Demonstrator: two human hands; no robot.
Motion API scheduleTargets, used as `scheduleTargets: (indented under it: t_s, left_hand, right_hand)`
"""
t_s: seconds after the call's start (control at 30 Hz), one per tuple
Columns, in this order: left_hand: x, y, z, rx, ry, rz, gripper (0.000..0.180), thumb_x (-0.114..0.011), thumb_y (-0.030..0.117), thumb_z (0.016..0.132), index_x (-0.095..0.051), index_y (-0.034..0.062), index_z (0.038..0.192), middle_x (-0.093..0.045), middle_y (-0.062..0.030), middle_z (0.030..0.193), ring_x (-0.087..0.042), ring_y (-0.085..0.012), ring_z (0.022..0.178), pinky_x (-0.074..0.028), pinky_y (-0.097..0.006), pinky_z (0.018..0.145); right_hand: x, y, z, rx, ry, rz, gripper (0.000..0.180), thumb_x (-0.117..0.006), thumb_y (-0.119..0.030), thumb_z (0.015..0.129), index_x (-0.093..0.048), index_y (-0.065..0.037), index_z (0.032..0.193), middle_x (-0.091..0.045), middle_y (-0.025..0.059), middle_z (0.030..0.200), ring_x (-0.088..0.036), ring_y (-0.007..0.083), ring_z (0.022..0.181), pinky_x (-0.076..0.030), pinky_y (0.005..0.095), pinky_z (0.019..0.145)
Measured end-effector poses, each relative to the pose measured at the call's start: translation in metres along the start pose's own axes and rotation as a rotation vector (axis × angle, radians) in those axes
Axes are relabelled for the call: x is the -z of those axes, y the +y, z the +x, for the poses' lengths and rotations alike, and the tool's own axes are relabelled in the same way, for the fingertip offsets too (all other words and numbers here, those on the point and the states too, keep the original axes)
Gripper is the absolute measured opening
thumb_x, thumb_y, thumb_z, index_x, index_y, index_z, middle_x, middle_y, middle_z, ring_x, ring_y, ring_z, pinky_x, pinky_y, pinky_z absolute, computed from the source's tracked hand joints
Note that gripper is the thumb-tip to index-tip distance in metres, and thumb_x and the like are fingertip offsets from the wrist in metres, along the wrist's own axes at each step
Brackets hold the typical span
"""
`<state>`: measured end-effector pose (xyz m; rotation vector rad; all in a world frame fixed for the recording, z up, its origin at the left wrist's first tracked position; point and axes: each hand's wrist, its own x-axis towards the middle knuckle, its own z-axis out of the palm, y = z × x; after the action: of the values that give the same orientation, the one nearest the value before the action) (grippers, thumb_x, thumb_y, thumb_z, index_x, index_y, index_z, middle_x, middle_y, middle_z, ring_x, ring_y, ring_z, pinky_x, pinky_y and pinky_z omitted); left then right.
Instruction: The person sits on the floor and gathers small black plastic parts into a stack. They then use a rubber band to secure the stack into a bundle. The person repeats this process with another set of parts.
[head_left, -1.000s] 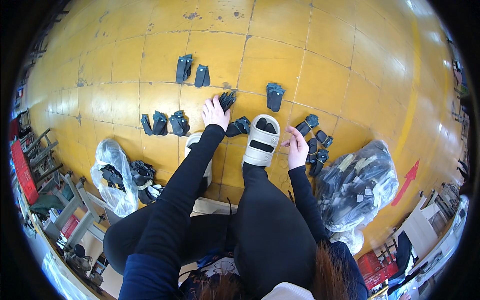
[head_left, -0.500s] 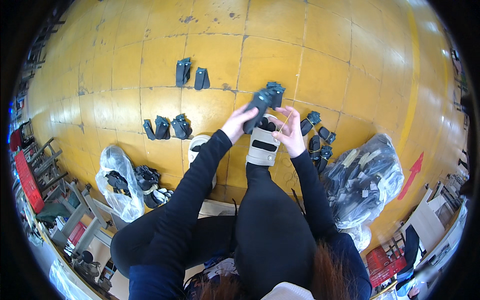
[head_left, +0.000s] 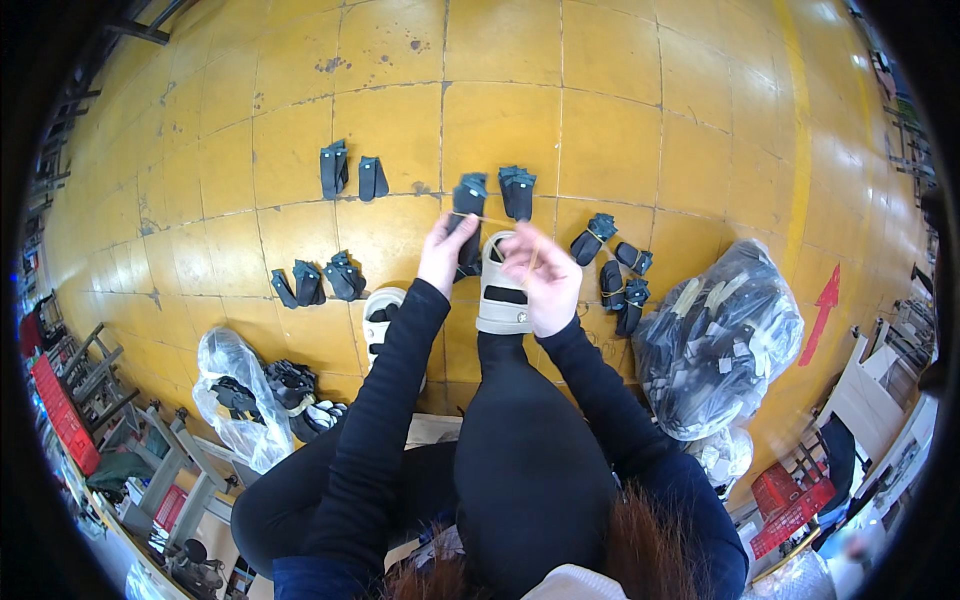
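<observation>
My left hand point(head_left: 440, 258) is closed around a bundle of dark socks point(head_left: 468, 196), whose folded greenish ends point away from me. A thin yellow rubber band point(head_left: 488, 219) runs from this bundle across to my right hand point(head_left: 548, 278). The fingers of that hand are bent and pull the band taut. Just beyond the hands, a similar sock stack point(head_left: 517, 193) lies on the floor. Banded sock bundles point(head_left: 593, 238) lie to the right of my right hand, several together.
Sock stacks point(head_left: 334, 170) lie at the far left, with others point(head_left: 308, 284) nearer. A big clear plastic bag point(head_left: 715, 340) full of dark items stands at right; an open one point(head_left: 228, 390) sits at left. My beige clog point(head_left: 505, 312) is under the hands. Red crates point(head_left: 62, 415) stand at the edge.
The sock bundle has swung upright and left in my left hand. The rubber band, earlier hanging at my right fingers, is now stretched between the bundle and my right hand. The view has shifted slightly.
</observation>
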<state>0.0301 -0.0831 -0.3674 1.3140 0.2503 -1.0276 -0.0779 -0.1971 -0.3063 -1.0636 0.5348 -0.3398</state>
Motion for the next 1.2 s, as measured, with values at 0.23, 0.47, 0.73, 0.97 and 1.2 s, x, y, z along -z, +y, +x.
scheduleTargets:
  t_s: [0.23, 0.47, 0.73, 0.97, 1.2]
  left_hand:
    - [0.003, 0.015, -0.015, -0.301, -0.219, 0.653, 0.043, -0.068, 0.015, 0.082, -0.053, 0.0053, 0.121, -0.059, -0.0094, 0.107, -0.055, -0.0196, 0.098, -0.044, -0.03, 0.087]
    - [0.0, 0.011, -0.026, -0.417, -0.34, 1.139, 0.045, -0.073, 0.014, 0.073, -0.057, 0.0111, 0.115, -0.056, -0.0156, 0.111, -0.052, -0.0336, 0.103, -0.046, -0.038, 0.087]
    - [-0.011, 0.012, -0.031, -0.122, -0.197, 0.816, 0.055, -0.082, 0.015, 0.068, -0.042, 0.0071, 0.104, -0.054, -0.0089, 0.097, -0.057, -0.0197, 0.086, -0.048, -0.032, 0.081]
    - [0.022, 0.0, 0.007, -0.34, -0.15, 0.935, 0.031, -0.071, 0.02, 0.076, -0.06, 0.0123, 0.104, -0.057, -0.0122, 0.107, -0.056, -0.0277, 0.098, -0.046, -0.036, 0.087]
    - [0.143, -0.011, 0.084, -0.394, 0.389, 1.13, 0.041, -0.074, 0.025, 0.074, -0.06, 0.0209, 0.113, -0.04, -0.0208, 0.129, -0.041, -0.0368, 0.121, -0.036, -0.041, 0.102]
  right_hand:
    - [0.006, 0.051, 0.004, -0.455, 0.312, 0.525, 0.049, -0.066, -0.012, 0.086, -0.045, 0.0, 0.128, -0.053, 0.0097, 0.127, -0.051, 0.0153, 0.114, -0.038, 0.0288, 0.101]
    - [0.022, 0.047, 0.003, -0.159, 0.046, -0.402, 0.033, -0.074, -0.008, 0.075, -0.055, -0.002, 0.102, -0.059, 0.0041, 0.096, -0.056, 0.0118, 0.088, -0.048, 0.0268, 0.08]
    - [0.047, 0.029, 0.008, -0.3, 0.085, -0.118, 0.015, -0.068, -0.01, 0.084, -0.058, -0.004, 0.095, -0.059, -0.0004, 0.088, -0.054, 0.007, 0.082, -0.046, 0.0221, 0.074]
    - [0.146, 0.012, -0.009, -0.276, 0.332, -0.809, 0.023, -0.074, -0.021, 0.078, -0.068, -0.003, 0.092, -0.068, 0.0073, 0.078, -0.064, 0.0165, 0.071, -0.049, 0.0276, 0.062]
    - [0.157, 0.009, -0.029, 0.134, 0.392, -1.52, 0.026, -0.07, -0.017, 0.077, -0.063, -0.006, 0.1, -0.062, 0.014, 0.093, -0.058, 0.0331, 0.092, -0.045, 0.0408, 0.083]
